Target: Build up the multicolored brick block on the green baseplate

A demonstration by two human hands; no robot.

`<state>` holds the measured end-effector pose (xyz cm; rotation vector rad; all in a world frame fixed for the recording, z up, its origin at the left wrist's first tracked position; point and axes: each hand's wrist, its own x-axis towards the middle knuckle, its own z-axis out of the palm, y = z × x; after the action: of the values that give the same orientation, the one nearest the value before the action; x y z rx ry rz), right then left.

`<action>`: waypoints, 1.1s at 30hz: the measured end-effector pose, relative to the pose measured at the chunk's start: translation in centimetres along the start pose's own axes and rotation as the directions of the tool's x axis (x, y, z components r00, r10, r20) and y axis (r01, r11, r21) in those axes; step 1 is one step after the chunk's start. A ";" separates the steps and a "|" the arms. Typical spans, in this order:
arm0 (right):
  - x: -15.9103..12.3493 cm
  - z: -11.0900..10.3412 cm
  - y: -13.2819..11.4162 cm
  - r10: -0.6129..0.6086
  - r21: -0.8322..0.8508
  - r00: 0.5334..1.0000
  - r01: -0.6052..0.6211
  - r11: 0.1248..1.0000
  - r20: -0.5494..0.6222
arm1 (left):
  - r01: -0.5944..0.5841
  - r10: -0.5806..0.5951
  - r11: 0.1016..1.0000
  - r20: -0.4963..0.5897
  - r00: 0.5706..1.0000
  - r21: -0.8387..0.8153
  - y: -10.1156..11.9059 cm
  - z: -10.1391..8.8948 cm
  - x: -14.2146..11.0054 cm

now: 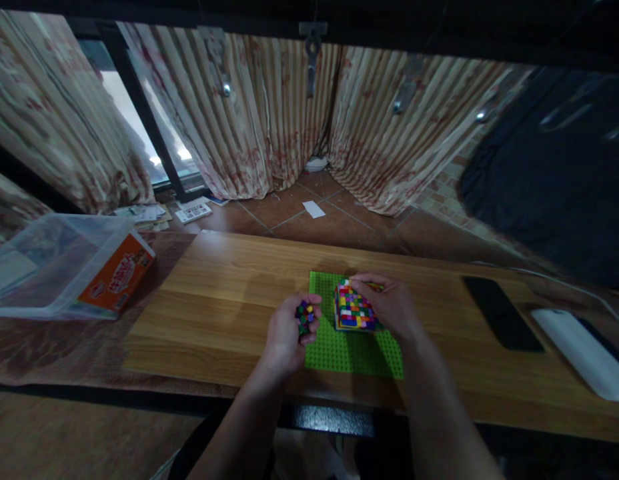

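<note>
Head view: striped fabric curtains (269, 113) hang beyond the brown wooden surface (214, 287); left hand (283, 337) curls around small coloured bricks (305, 317); right hand (393, 305), grip unclear, touches the multicoloured brick block (353, 308) on the green studded baseplate (347, 355).

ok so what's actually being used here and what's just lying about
In use:
- left hand, cupping loose bricks
- right hand, at brick block
- green baseplate

Lying about:
- clear bin
- dark flat slab
- white oblong object
- floor paper

The bare left hand (288, 333) and right hand (392, 307) have slim, rounded fingers and run into bare forearms (249, 407), with dark clothing (384, 457) showing on the legs below the hands.
</note>
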<state>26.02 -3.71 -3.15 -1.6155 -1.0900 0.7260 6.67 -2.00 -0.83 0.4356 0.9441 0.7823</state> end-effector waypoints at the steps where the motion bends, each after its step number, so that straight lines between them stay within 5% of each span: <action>1: 0.0 0.0 0.0 0.001 -0.001 1.000 -0.001 1.000 0.005 | -0.002 0.002 1.000 0.000 1.000 -0.002 0.0 0.0 0.0; 20: -0.1 -0.1 -0.3 0.103 -0.002 0.994 -0.103 0.995 0.043 | -0.043 0.040 0.999 0.105 0.994 0.022 -0.2 -0.4 0.1; 24: -0.2 -0.3 -0.8 0.003 -0.020 0.993 -0.005 1.000 -0.117 | -0.052 0.053 0.999 0.118 0.992 -0.008 -0.4 -0.5 0.1; 29: -1.1 0.0 -3.1 -0.205 -0.055 0.922 0.198 0.979 -0.329 | -0.029 0.043 0.997 0.187 0.982 -0.076 0.0 -0.2 -0.4; 33: -2.7 1.1 -4.8 -0.236 0.027 0.968 0.239 0.971 -0.079 | 0.057 -0.011 0.988 0.302 0.953 -0.144 0.5 -0.2 -1.1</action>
<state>22.58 -5.37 0.90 -1.4392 -1.1842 0.5192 5.90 -2.47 0.01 0.3915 0.6023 0.7265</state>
